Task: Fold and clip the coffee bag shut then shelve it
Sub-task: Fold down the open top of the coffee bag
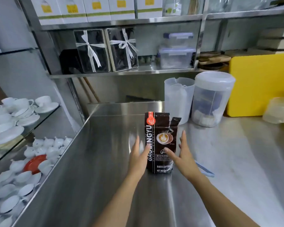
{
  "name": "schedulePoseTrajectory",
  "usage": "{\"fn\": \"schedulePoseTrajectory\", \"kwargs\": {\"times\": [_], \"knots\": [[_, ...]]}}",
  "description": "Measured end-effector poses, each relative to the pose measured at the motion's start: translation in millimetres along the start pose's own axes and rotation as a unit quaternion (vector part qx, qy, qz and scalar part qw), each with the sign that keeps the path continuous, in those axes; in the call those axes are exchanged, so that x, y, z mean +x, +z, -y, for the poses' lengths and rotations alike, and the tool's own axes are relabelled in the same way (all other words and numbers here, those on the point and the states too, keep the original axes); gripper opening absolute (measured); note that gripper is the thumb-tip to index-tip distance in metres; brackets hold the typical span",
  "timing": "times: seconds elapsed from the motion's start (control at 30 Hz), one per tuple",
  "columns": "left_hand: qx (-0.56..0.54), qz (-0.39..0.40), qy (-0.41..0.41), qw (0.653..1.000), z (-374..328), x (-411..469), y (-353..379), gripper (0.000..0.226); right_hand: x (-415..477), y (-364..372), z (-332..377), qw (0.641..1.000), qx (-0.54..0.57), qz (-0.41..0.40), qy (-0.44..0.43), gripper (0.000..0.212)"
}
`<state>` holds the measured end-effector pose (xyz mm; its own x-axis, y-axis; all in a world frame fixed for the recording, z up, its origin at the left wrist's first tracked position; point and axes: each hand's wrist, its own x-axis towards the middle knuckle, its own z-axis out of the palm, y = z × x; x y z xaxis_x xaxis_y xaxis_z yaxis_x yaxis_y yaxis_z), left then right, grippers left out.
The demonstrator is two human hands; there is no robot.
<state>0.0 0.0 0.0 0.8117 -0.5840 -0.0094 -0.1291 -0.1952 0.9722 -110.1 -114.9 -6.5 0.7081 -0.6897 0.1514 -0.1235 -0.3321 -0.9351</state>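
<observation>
The coffee bag (160, 143) is standing upright on the steel counter (105, 161), its top torn open with a ragged flap sticking up at the right corner. The left hand (138, 158) is flanking the bag's left edge, fingers spread and extended, the thumb lying across the bag's front; the right hand (182, 155) is flanking the right edge, likewise spread wide, thumb reaching over the front (neither hand is closing on the bag; whether the palms are touching its sides cannot be told). A pale blue clip (205, 170) is lying flat on the counter just behind the right wrist. Two translucent lidded containers (210, 99) are standing behind the bag, below the steel shelf (121, 72).
</observation>
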Motion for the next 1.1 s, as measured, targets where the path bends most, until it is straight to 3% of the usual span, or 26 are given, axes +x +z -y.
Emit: {"fn": "schedulePoseTrajectory", "kwargs": {"times": [0.07,0.2,0.33,0.4,0.7,0.83,1.1], "knots": [[-0.075,0.021,-0.027,0.997,0,2,6,0.057,3,4,0,0.999,0.032,0.011,0.008,0.092],[-0.147,0.050,-0.004,0.988,3,3,11,0.034,4,8,0,0.997,0.050,0.033,-0.047,0.065],[-0.099,-0.014,0.011,0.995,9,12,7,0.012,10,4,0,0.999,0.030,-0.001,-0.011,0.036],[-0.069,-0.031,0.014,0.997,12,18,6,0.023,15,2,0,1.000,-0.020,-0.008,0.015,0.020],[-0.065,-0.044,-0.022,0.997,19,27,12,0.028,27,-5,-12,0.992,-0.119,-0.017,0.027,0.033],[-0.066,-0.060,-0.028,0.996,13,34,14,0.041,37,-7,-2,0.987,-0.157,-0.008,0.026,0.038],[-0.088,-0.083,-0.026,0.992,-6,40,14,0.046,47,-15,15,0.987,-0.158,-0.022,0.006,0.042]]}}
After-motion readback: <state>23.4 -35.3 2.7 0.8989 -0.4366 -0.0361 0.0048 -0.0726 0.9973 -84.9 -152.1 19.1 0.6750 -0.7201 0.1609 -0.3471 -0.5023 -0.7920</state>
